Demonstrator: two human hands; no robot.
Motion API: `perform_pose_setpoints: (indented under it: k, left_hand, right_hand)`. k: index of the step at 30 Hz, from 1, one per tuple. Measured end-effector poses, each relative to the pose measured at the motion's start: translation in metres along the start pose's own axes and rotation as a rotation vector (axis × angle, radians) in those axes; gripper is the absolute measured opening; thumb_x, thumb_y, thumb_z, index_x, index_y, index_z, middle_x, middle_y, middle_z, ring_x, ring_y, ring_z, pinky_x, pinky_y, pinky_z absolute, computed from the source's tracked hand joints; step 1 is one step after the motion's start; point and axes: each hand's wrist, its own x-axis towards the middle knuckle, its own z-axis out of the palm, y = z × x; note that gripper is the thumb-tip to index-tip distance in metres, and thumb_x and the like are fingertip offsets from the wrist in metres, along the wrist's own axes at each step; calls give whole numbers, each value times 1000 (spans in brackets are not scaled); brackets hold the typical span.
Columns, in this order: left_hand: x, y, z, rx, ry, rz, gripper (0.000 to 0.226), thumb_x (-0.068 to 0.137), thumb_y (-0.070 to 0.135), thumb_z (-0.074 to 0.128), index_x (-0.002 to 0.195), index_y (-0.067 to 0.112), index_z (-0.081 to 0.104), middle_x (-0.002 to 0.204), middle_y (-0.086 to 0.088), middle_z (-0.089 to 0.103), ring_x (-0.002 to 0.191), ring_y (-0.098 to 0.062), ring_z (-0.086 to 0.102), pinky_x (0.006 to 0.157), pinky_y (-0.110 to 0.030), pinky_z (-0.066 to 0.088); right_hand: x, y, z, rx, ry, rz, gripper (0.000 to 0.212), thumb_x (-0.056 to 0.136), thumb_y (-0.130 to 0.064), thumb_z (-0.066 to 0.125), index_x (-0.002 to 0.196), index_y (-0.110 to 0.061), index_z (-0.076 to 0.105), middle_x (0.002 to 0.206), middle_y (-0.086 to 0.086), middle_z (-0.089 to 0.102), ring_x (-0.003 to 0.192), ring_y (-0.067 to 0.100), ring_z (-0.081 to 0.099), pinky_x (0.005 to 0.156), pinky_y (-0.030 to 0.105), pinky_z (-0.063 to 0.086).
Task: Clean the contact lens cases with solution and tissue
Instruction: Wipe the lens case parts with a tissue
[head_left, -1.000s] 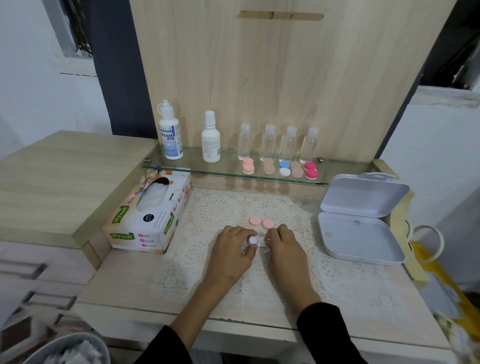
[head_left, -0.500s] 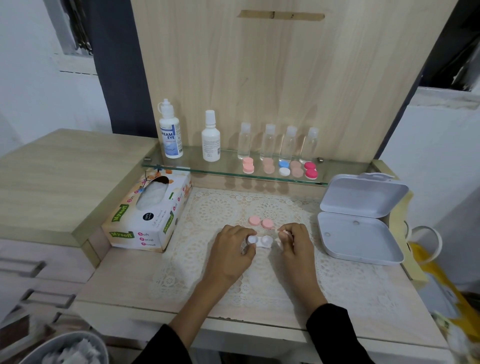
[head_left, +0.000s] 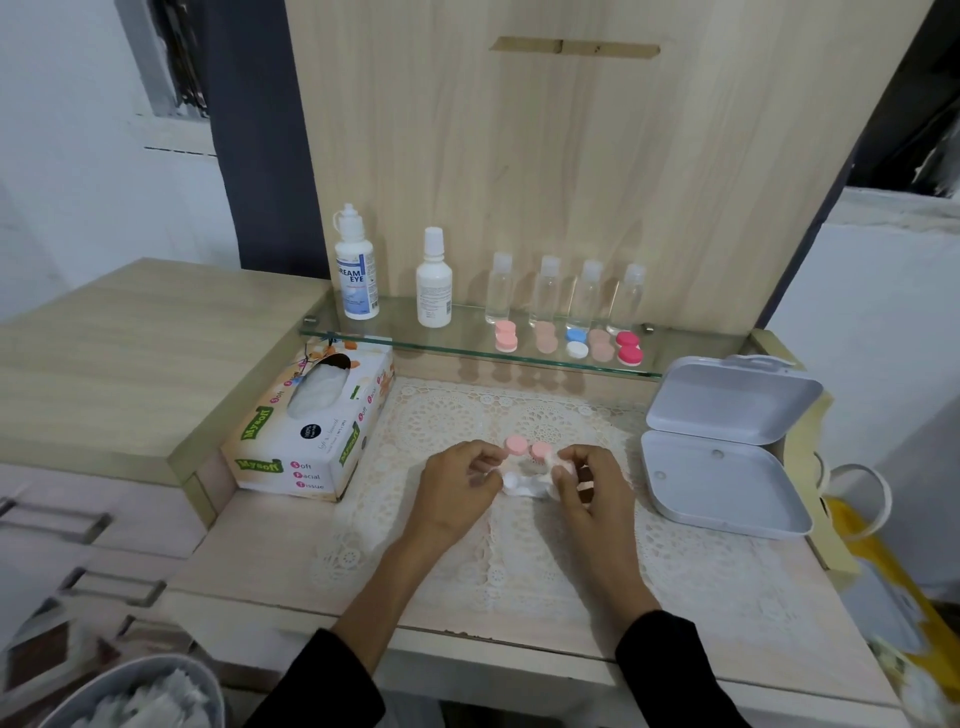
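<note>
Contact lens case (head_left: 522, 486), white, on the lace mat on the bench: left hand (head_left: 457, 488) pinching its left end, right hand (head_left: 584, 480) now lifting away a pink cap (head_left: 563, 467), joining two caps (head_left: 527, 448) behind; wells are opening for solution.

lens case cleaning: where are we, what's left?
Done: nothing visibly finished. In hand: left hand and right hand hold the white case on the lace mat; two pink caps lie beside it. Left: the cases on the glass shelf.
</note>
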Motion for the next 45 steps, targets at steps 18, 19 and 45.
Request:
perform_pose_setpoints:
  k: [18, 19, 45]
  left_hand:
    - [-43, -17, -123, 135, -42, 48, 22, 88, 0, 56, 101, 11, 69, 92, 0, 72, 89, -4, 66, 81, -16, 50]
    - [-47, -16, -131, 146, -34, 59, 21, 88, 0, 56, 100, 11, 69, 92, 1, 72, 89, -3, 66, 81, -17, 51]
    - [-195, -80, -323, 416, 368, -151, 20, 88, 2, 60, 98, 16, 71, 88, 8, 72, 85, -7, 67, 84, -32, 55]
  right_hand:
    - [-34, -54, 59, 13, -349, -291, 10, 90, -23, 60, 100, -26, 59, 92, -14, 57, 80, 11, 55, 64, 16, 39]
    - [-38, -58, 66, 27, -367, -303, 11, 91, -20, 62, 100, -25, 59, 92, -15, 56, 80, 10, 55, 64, 15, 38]
    - [-157, -149, 251, 82, -887, -521, 10, 92, -18, 57, 102, -20, 57, 101, -5, 58, 72, 11, 50, 69, 35, 46]
